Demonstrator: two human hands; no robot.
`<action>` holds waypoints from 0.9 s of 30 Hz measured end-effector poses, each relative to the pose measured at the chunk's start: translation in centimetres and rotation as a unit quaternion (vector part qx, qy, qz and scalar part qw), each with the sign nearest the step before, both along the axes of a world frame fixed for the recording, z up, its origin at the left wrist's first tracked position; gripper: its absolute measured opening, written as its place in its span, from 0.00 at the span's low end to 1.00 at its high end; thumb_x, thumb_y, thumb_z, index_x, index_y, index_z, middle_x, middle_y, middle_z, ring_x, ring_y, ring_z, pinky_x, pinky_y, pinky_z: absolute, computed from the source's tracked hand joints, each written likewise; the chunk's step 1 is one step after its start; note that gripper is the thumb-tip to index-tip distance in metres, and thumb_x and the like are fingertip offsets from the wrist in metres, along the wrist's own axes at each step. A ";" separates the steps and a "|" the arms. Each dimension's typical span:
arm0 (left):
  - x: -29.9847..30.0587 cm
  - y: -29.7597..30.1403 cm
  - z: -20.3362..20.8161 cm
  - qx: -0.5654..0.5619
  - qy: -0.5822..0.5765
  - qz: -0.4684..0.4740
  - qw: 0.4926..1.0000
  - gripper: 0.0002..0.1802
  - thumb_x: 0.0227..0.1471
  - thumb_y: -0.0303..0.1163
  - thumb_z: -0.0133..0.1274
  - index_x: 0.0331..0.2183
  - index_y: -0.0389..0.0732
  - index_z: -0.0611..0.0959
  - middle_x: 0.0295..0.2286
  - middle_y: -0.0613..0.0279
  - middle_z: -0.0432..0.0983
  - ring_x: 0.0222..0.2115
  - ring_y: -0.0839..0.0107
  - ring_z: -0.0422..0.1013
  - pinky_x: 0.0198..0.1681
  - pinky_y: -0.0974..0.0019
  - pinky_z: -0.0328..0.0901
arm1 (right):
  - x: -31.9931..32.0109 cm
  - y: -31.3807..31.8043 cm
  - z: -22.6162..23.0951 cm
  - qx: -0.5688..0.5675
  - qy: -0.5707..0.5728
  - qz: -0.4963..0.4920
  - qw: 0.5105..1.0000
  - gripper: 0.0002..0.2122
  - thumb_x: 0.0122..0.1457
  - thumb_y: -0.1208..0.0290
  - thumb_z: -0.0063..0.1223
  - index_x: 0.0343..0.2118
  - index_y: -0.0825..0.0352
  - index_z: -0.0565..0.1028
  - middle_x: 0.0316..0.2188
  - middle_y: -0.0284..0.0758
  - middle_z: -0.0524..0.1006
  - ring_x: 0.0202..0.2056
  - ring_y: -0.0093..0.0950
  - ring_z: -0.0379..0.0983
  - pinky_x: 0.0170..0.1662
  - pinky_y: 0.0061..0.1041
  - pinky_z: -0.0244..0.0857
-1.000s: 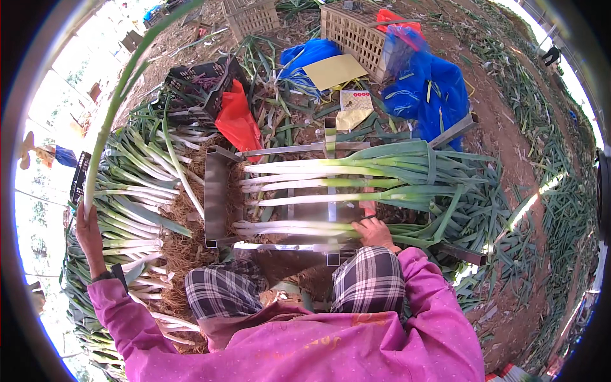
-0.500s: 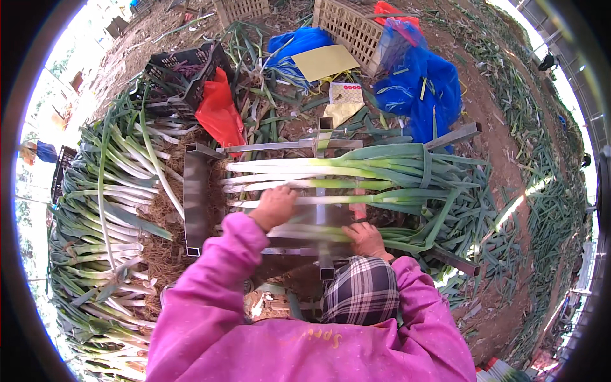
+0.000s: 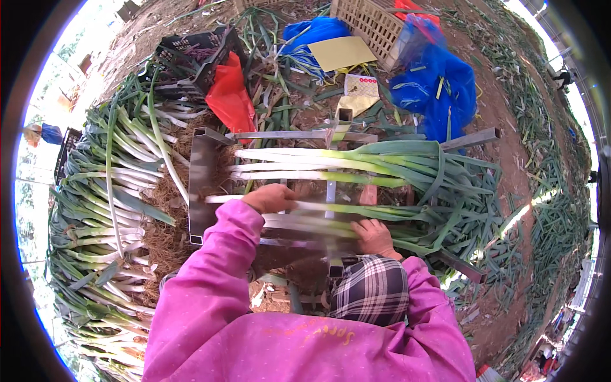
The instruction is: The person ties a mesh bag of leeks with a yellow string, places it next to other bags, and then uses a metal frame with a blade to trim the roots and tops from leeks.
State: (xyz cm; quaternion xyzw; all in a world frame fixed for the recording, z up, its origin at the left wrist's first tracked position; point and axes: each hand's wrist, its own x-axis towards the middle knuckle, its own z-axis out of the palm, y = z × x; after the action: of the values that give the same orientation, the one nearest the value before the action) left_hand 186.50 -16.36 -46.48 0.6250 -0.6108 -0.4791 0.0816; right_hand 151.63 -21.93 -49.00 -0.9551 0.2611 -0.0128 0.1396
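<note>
Leeks lie side by side across a metal frame, white ends left, green leaves right. My left hand is closed over the white part of one leek; its root end reaches the upright plate on the left. Nearer me, another leek is smeared by motion. My right hand is closed on that nearer leek, partway along where it turns green. The palm side of both hands is hidden. A leaf loops over the green tops of the far leeks.
Many leeks with roots are piled on the left. Beyond the frame are a black crate, a red bag, a beige crate, blue netting and yellow card. Cut leaves litter the ground at right.
The whole view has shifted slightly. Under my left hand the leek has slid left toward the upright plate. My right hand stays near the nearer leek, which has moved closer to the others.
</note>
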 end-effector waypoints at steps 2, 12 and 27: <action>-0.8 0.1 -1.9 -0.018 -0.129 -0.021 0.991 0.17 0.51 0.46 0.47 0.37 0.46 0.81 0.28 0.53 0.78 0.32 0.53 0.73 0.36 0.55 0.66 | 0.2 0.0 -0.1 0.011 -0.007 0.011 1.000 0.26 0.38 0.71 0.58 0.46 0.56 0.71 0.37 0.30 0.70 0.41 0.32 0.66 0.42 0.31 0.64; -6.0 5.3 -4.7 -0.299 -0.213 0.026 0.930 0.17 0.52 0.48 0.42 0.31 0.48 0.79 0.30 0.57 0.73 0.37 0.60 0.69 0.41 0.51 0.56 | 1.2 0.3 2.7 -0.082 -0.013 0.038 0.996 0.19 0.38 0.72 0.57 0.38 0.59 0.76 0.46 0.40 0.68 0.49 0.42 0.63 0.48 0.42 0.60; -2.5 5.1 -5.0 -0.263 -0.339 0.207 0.879 0.07 0.47 0.37 0.51 0.28 0.45 0.78 0.30 0.62 0.73 0.35 0.61 0.68 0.43 0.52 0.58 | 0.8 -0.9 2.1 0.024 0.008 -0.001 1.000 0.30 0.35 0.71 0.59 0.48 0.65 0.68 0.41 0.38 0.66 0.45 0.37 0.62 0.46 0.34 0.59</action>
State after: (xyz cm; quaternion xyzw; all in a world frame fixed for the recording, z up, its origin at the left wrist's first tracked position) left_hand 184.02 -11.24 -51.53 0.8170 -0.5614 -0.0323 0.1281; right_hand 152.41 -22.78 -46.86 -0.9514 0.2630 0.0010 0.1606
